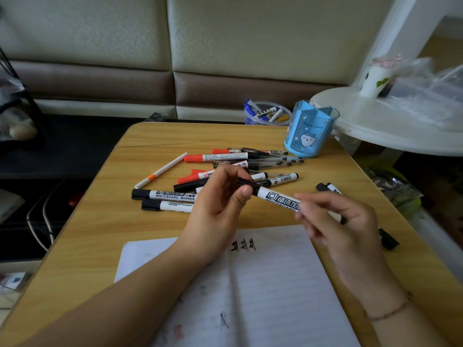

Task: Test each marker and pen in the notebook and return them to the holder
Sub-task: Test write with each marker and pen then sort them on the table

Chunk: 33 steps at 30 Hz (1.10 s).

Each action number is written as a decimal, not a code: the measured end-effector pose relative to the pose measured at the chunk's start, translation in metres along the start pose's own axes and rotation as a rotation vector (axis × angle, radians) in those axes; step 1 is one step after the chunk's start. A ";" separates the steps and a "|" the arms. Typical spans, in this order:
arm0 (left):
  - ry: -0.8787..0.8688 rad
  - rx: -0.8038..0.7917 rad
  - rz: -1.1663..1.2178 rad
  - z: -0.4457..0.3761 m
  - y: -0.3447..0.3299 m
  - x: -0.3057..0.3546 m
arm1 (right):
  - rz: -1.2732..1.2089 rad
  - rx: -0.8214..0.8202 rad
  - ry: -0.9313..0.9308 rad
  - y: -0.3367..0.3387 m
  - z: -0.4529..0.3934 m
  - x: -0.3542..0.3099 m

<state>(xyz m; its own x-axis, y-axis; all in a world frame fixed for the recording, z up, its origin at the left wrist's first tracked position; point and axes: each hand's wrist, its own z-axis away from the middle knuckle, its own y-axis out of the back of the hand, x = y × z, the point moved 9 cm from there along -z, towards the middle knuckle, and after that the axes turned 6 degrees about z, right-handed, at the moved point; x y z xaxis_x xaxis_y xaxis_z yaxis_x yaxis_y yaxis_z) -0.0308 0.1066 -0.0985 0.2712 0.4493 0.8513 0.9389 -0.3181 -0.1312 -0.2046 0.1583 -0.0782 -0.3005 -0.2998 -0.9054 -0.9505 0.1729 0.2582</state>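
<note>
Both hands hold one black whiteboard marker [276, 197] above the wooden table [100, 236]. My left hand [220, 199] pinches its black cap end, and my right hand [335, 216] grips the white barrel. Below lies the open notebook [275, 284] with three black scribbles near the top of its page. The blue pen holder [309, 130] with a cartoon cat stands at the table's far right. A pile of red and black markers and pens [240, 161] lies between it and my hands, and two black whiteboard markers [162, 199] lie to the left.
A clear tub [266, 113] with several pens stands behind the table's far edge. A white and orange pen [160, 171] lies apart on the left. A black marker [328, 187] and a loose black cap [388, 237] lie right. A white round stand [390, 121] overhangs the right corner.
</note>
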 end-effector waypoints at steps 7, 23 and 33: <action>0.055 0.059 -0.103 0.000 0.005 -0.005 | 0.658 0.048 0.056 0.020 -0.005 0.007; 0.045 0.238 -0.166 0.000 0.021 0.004 | 1.109 0.190 -0.384 0.076 -0.012 0.056; 0.044 0.273 -0.127 0.001 0.024 0.003 | 1.173 0.069 -0.081 0.037 -0.063 0.014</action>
<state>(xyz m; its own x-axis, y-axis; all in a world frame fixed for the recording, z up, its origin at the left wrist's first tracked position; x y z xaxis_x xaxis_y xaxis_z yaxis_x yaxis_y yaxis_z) -0.0075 0.1008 -0.0998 0.1443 0.4327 0.8899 0.9886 -0.0232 -0.1490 -0.2493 0.1019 -0.0601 -0.9800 0.1364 -0.1447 -0.0881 0.3541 0.9310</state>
